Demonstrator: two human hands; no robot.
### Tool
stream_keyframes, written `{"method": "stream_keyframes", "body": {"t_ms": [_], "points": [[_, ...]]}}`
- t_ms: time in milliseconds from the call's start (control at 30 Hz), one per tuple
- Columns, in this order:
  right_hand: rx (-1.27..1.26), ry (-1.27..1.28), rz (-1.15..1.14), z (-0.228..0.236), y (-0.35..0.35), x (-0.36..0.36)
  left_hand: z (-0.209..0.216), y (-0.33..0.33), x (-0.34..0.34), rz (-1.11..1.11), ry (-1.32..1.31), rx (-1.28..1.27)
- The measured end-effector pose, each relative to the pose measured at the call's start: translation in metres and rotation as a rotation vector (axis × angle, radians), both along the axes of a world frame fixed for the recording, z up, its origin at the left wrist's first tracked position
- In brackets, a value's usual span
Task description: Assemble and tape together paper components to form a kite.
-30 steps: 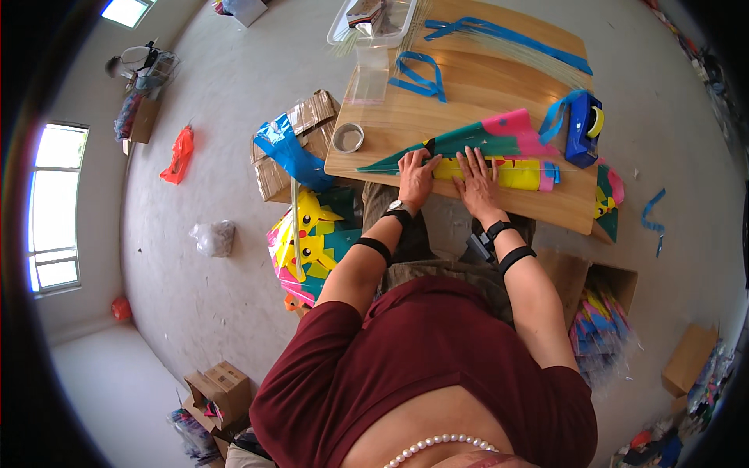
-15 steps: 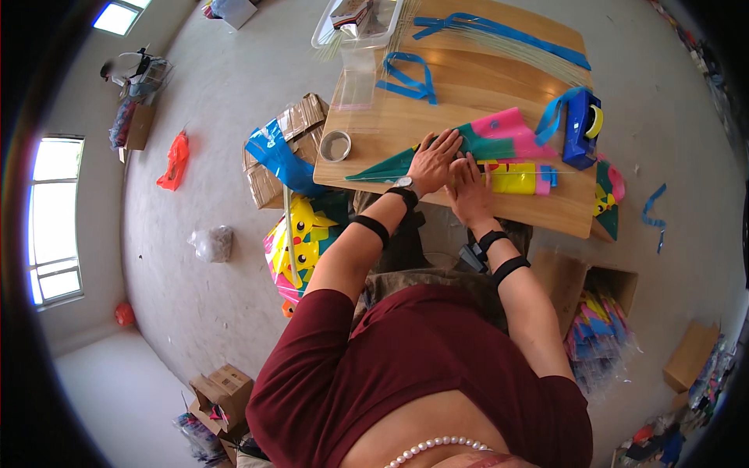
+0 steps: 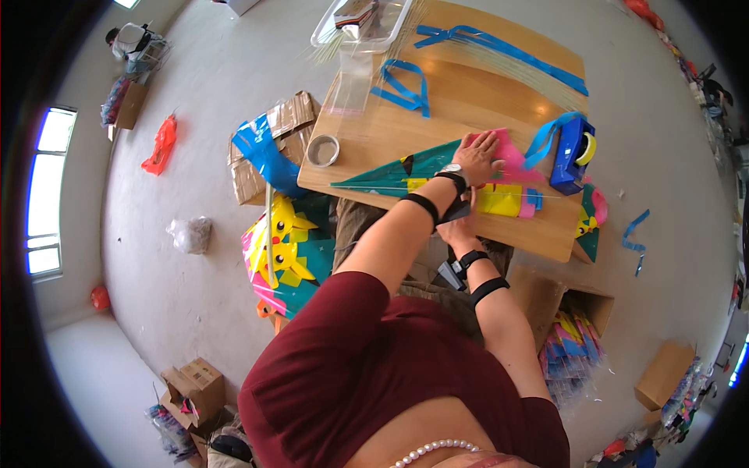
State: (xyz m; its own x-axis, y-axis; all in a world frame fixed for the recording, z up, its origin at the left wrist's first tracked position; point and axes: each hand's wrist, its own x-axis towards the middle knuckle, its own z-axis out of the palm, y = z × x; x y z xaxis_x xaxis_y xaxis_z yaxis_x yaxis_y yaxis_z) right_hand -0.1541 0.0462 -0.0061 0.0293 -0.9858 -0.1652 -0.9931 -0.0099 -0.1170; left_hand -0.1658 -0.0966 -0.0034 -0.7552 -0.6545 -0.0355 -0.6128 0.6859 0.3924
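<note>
A folded kite of thin green, pink and yellow sheeting (image 3: 382,173) lies across the near side of the wooden table (image 3: 499,93), its narrow tip to the left. My left hand (image 3: 477,157) presses on its pink end, fingers stretched out. Below the left wrist is my right hand (image 3: 459,226), at the table's near edge beside a yellow folded part (image 3: 501,200) with pink and blue ends. The left wrist and forearm cover most of the right hand's fingers. A thin pale rod (image 3: 374,186) runs along the kite's near edge.
A blue tape dispenser (image 3: 572,154) stands at the right edge. Blue ribbons (image 3: 406,90) and a grey tape roll (image 3: 322,150) lie on the table, near a clear tray (image 3: 382,31). Cartons (image 3: 597,300) stand on the floor nearby. A person (image 3: 129,40) is at the far left.
My left hand has slid right along the kite onto its pink end. My right hand has drawn back toward the near table edge, partly under the left arm. The whole view has shifted slightly.
</note>
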Motion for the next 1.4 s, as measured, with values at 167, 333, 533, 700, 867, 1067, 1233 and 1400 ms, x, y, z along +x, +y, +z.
{"method": "stream_keyframes", "body": {"t_ms": [167,333,533,700,867,1067,1233,1400], "points": [[-0.254,-0.04,-0.076,-0.004,-0.005,-0.002,-0.01,0.014,0.131,-0.012,0.058,-0.099],[-0.302,-0.083,-0.067,0.005,-0.006,0.0,0.015,0.048,0.263,0.142,0.028,-0.062],[-0.333,-0.101,-0.071,-0.004,-0.006,-0.001,0.021,0.06,0.243,0.286,-0.061,-0.244],[-0.323,-0.049,-0.06,-0.014,-0.005,-0.002,0.014,0.065,0.168,0.084,0.225,-0.213],[-0.347,-0.109,-0.07,-0.01,-0.004,-0.003,0.005,0.063,0.154,0.082,0.281,-0.163],[-0.423,-0.427,-0.096,-0.002,-0.001,-0.023,0.0,0.064,0.148,0.095,0.239,-0.223],[-0.764,-0.407,-0.454,0.012,-0.024,-0.098,-0.003,0.063,0.154,0.147,0.198,-0.234],[-0.704,-0.215,-0.767,-0.03,-0.057,-0.215,0.002,0.063,0.142,0.125,0.202,-0.216]]}}
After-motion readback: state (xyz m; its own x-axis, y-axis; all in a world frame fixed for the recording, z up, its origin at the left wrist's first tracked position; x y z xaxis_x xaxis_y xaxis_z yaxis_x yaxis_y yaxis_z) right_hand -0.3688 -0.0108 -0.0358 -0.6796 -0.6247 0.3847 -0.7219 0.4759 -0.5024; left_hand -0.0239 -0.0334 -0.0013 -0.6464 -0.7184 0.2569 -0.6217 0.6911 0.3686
